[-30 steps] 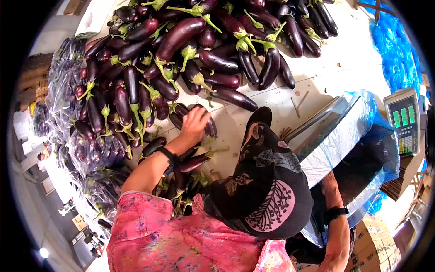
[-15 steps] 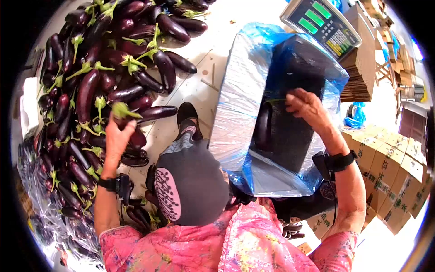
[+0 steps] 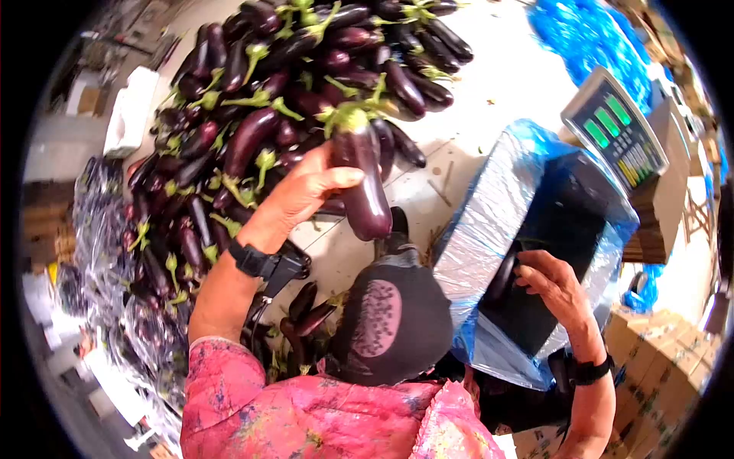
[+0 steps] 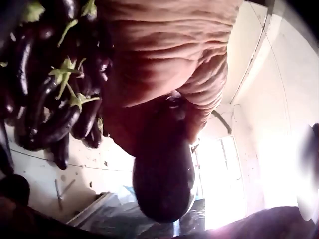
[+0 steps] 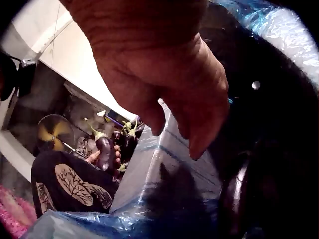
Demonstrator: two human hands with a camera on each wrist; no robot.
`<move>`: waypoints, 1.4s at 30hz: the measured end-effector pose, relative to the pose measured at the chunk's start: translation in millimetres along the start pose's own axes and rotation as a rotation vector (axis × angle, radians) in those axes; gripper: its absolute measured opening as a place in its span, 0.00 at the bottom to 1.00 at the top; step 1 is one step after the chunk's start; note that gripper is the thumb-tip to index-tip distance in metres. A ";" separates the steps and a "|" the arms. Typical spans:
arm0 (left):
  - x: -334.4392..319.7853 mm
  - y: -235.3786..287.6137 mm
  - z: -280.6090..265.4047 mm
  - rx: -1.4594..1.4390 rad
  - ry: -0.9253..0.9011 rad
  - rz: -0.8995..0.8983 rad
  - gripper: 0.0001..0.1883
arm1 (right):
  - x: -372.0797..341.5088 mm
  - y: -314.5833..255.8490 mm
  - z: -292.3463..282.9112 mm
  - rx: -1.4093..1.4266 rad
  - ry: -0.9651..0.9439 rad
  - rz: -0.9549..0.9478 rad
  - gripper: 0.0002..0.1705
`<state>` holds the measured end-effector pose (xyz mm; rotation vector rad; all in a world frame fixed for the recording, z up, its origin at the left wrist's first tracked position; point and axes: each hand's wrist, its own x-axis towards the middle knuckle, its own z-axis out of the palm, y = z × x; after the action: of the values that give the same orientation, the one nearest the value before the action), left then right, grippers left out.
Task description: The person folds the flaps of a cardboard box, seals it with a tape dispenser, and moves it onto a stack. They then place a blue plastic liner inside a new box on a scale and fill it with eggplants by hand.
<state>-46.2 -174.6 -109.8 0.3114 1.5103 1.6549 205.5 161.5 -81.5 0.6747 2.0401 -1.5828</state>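
My left hand (image 3: 298, 191) grips a dark purple eggplant (image 3: 365, 187), its green cap uppermost and the rounded end pointing down, in front of the pile. In the left wrist view the eggplant's dark end (image 4: 164, 189) sticks out below the palm. Over the plastic-lined box (image 3: 482, 229) hangs my right hand (image 3: 556, 287), fingers loosely bent and holding nothing. Another eggplant (image 3: 501, 281) lies inside the box along its left wall, close to the right fingertips; the right wrist view shows part of this eggplant (image 5: 237, 194) in shadow.
A large heap of eggplants (image 3: 252, 138) spreads over the tiled floor at the left and back. Clear plastic sheeting (image 3: 107, 252) borders its left side. A scale display (image 3: 615, 126) stands behind the box, near blue plastic (image 3: 589, 38). Cartons (image 3: 665, 375) are stacked at the right.
My left hand has taken an eggplant from the heap's near edge and raised it. My right hand has come up from deep in the box to above its opening. The head view has swung about.
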 end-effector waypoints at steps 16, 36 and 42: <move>-373.5 -287.7 -2.7 0.289 -0.155 -1.219 0.52 | 17.8 52.5 15.7 -0.331 -0.062 -0.051 0.12; -151.9 -345.7 -134.8 -0.819 1.116 -0.343 0.20 | 30.1 91.1 20.7 -0.578 -0.050 -0.196 0.08; -113.3 -330.2 -122.0 -1.122 1.002 -0.164 0.31 | 38.4 95.0 18.9 -0.645 -0.039 -0.029 0.10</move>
<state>76.1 -370.7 -398.5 -1.3578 0.8785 2.3409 237.5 167.1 -180.5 0.3633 2.3450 -0.8453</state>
